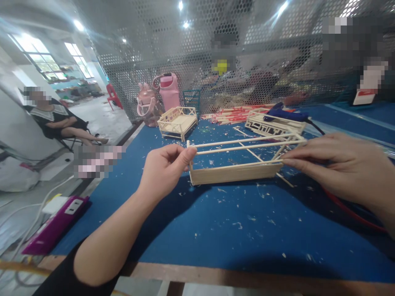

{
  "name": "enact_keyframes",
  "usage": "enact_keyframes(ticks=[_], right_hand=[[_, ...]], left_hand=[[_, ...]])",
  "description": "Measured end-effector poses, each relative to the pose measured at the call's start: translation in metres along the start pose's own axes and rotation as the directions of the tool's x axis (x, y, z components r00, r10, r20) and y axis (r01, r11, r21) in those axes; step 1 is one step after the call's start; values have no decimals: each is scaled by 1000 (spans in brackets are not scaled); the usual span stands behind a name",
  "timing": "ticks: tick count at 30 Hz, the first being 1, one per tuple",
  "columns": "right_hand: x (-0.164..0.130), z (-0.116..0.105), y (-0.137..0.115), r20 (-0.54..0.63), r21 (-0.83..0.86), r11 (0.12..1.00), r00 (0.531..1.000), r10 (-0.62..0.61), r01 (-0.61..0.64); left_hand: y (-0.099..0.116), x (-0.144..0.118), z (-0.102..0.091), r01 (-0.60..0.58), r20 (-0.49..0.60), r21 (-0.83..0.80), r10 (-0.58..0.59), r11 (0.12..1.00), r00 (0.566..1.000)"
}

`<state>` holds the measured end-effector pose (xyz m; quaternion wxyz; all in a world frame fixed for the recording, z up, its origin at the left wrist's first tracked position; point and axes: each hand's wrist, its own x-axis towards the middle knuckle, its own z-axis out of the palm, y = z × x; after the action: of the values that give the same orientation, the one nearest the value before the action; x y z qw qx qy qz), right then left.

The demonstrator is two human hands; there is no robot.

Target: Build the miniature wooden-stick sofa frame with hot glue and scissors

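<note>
A small frame of thin wooden sticks [234,174], with one slatted side, is held just above the blue table in the middle of the head view. My left hand [166,166] pinches its left end post between thumb and fingers. At the other end, my right hand [345,164] is closed on the frame's right corner sticks. Behind it stands a finished-looking miniature stick bed [177,123] with railings. Further right lies another stick piece [271,125] with a dark blue glue gun [285,113] resting on it. Loose sticks lie behind the held frame.
A pile of red-tipped sticks [231,114] lies at the back of the blue table [185,234], before a perforated metal screen [197,49]. Two pink bottles [169,92] stand back left. A purple power strip [57,224] sits at the left edge. A person [58,115] sits at left.
</note>
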<state>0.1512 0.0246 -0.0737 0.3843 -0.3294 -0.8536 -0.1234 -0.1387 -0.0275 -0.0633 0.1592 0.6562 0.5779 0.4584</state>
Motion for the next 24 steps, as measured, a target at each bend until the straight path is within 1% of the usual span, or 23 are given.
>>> enact_keyframes(ticks=[4, 7, 9, 11, 15, 18, 20, 21, 22, 23, 24], right_hand=[[-4, 5, 5, 46, -7, 999, 998, -35, 35], [-6, 7, 5, 110, -32, 999, 994, 0, 3], [-6, 8, 4, 133, -44, 999, 991, 14, -8], [-6, 9, 4, 144, -53, 999, 990, 12, -4], [-5, 11, 3, 153, -71, 997, 988, 5, 6], [-4, 9, 0, 142, -46, 999, 990, -17, 24], [-4, 5, -3, 89, 24, 999, 995, -37, 35], [-4, 3, -4, 38, 74, 997, 999, -31, 28], [-4, -1, -4, -39, 132, 991, 999, -1, 6], [-4, -4, -3, -135, 193, 981, 989, 61, -34], [-3, -6, -2, -224, 251, 963, 963, 152, -94]], left_hand=[[2, 0, 0, 7, -9, 22, -7, 1000, 1000], [5, 2, -2, -14, -28, 82, 17, 997, 999], [6, 3, -3, -22, -40, 127, 28, 992, 999], [7, 4, -4, -28, -36, 153, 33, 988, 999], [7, 5, -4, -48, -41, 151, 54, 987, 998], [6, 6, -4, -38, -52, 162, 47, 986, 998], [5, 6, -4, -34, -58, 155, 44, 987, 997], [5, 6, -4, -36, -60, 152, 46, 988, 997], [5, 7, -4, -40, -62, 153, 50, 988, 997], [5, 7, -5, -42, -64, 157, 53, 987, 997], [5, 7, -5, -41, -69, 163, 53, 986, 996]])
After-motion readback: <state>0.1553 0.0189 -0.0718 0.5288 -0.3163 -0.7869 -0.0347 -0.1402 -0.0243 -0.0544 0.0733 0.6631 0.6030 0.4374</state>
